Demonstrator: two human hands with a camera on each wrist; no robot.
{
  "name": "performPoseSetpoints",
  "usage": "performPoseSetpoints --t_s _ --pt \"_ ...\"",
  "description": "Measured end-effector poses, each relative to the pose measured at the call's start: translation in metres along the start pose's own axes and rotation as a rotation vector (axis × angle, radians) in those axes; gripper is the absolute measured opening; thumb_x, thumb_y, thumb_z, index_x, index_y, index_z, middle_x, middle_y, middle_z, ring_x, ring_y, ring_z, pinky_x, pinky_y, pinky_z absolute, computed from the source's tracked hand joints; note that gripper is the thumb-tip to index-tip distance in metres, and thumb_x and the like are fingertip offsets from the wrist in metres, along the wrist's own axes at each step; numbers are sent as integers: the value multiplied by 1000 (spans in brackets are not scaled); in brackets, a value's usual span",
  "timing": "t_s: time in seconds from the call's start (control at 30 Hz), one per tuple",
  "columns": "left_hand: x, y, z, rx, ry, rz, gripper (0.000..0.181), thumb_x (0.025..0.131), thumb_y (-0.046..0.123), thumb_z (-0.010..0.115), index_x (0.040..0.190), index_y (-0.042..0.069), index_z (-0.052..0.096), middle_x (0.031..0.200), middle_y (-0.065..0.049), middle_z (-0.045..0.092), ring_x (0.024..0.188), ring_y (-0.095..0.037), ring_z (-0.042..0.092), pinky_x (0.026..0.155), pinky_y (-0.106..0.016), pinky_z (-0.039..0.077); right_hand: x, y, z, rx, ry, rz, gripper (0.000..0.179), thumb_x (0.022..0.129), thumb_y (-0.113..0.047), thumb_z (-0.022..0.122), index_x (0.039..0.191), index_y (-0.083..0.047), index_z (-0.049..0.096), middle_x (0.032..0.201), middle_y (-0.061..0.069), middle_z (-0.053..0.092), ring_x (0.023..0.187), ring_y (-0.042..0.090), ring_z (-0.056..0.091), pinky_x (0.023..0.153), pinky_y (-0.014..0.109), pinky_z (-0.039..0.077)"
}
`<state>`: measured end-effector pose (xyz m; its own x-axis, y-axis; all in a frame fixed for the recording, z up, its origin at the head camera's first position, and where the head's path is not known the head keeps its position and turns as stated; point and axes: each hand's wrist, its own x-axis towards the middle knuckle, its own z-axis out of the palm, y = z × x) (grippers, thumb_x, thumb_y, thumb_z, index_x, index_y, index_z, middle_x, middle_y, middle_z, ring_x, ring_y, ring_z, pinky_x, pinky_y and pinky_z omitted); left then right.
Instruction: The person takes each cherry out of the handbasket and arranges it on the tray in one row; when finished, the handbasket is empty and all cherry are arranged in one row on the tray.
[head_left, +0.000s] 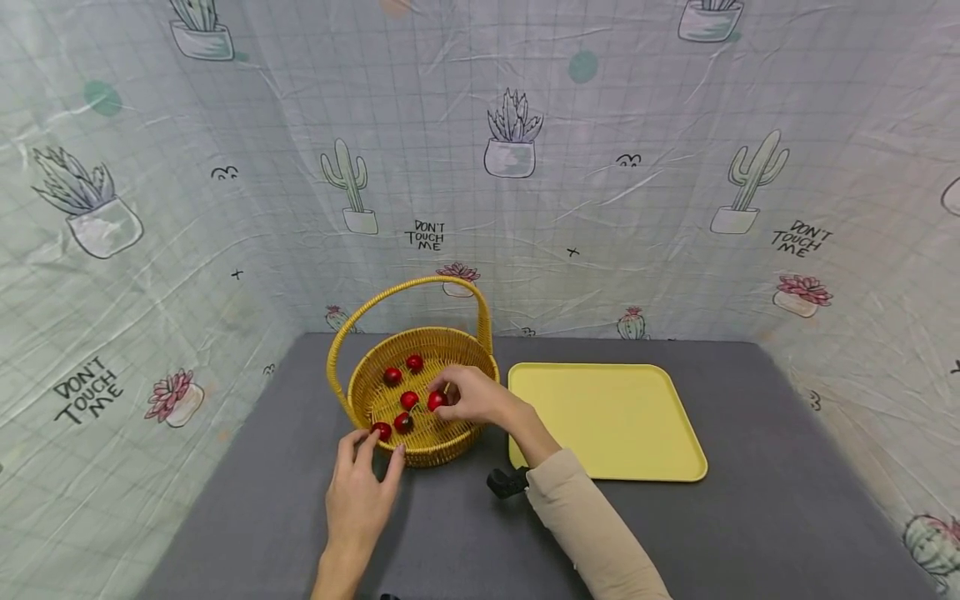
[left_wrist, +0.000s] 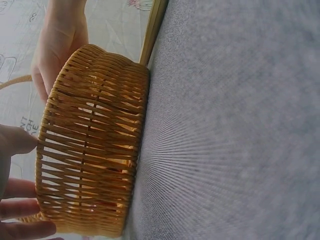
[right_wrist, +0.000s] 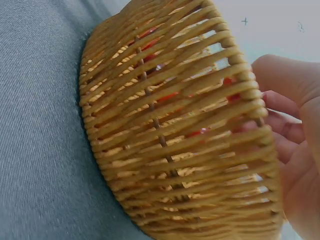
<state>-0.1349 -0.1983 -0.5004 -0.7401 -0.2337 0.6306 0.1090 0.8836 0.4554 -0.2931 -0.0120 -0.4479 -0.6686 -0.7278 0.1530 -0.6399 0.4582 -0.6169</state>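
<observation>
A round yellow wicker basket with a tall handle stands on the grey table. Several red cherries lie inside it, spread over the woven floor. My right hand reaches in over the basket's right side and pinches one cherry between thumb and fingers. At the near left rim is my left hand, its fingers loosely spread and their tips right at the rim, close to another cherry. From the side, the left thumb meets the rim's edge. Weave partly hides the cherries in the right wrist view.
Right of the basket lies a flat yellow tray with rounded corners and nothing on it. A black wrist mount sticks out beside the right sleeve. A cloth printed with cacti hangs behind the table and along both sides.
</observation>
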Motion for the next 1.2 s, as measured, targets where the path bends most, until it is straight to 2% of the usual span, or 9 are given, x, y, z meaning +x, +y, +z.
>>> performPoseSetpoints --t_s 0.23,0.47,0.67,0.97,1.1,1.2 --pt "0 -1 1 -5 3 -1 46 84 29 82 115 -4 72 119 -18 60 98 -35 66 65 -50 60 -13 0 -14 12 81 -14 30 88 -19 76 115 -9 70 102 2 65 82 9 61 73 19 54" --pt "1 -2 2 -17 15 4 46 84 28 82 115 -4 71 119 -19 60 98 -35 66 64 -49 60 -23 11 -24 44 153 -1 30 87 -18 77 115 -10 69 101 1 65 81 8 60 71 20 54" --pt "1 -3 3 -42 27 -2 45 83 25 83 114 -6 71 118 -19 61 99 -35 67 71 -50 60 -34 22 -33 69 234 9 29 88 -16 76 116 -11 67 102 2 64 83 10 61 71 22 55" --pt "1 -4 2 -70 63 4 43 82 21 85 112 -8 71 115 -19 63 96 -37 69 72 -50 60 -49 45 -47 74 307 46 30 89 -15 75 117 -9 67 103 4 64 85 14 63 81 44 60" --pt "1 -3 3 -70 68 13 42 82 20 85 111 -8 71 115 -20 63 95 -36 69 71 -50 60 -56 56 -50 75 332 82 30 88 -15 75 116 -8 68 102 5 65 85 15 64 81 44 60" --pt "1 -3 3 -73 69 15 41 82 19 84 110 -8 71 114 -19 63 95 -36 69 70 -50 60 -60 66 -50 71 349 104 30 88 -15 75 116 -7 68 103 6 66 85 16 64 79 38 60"
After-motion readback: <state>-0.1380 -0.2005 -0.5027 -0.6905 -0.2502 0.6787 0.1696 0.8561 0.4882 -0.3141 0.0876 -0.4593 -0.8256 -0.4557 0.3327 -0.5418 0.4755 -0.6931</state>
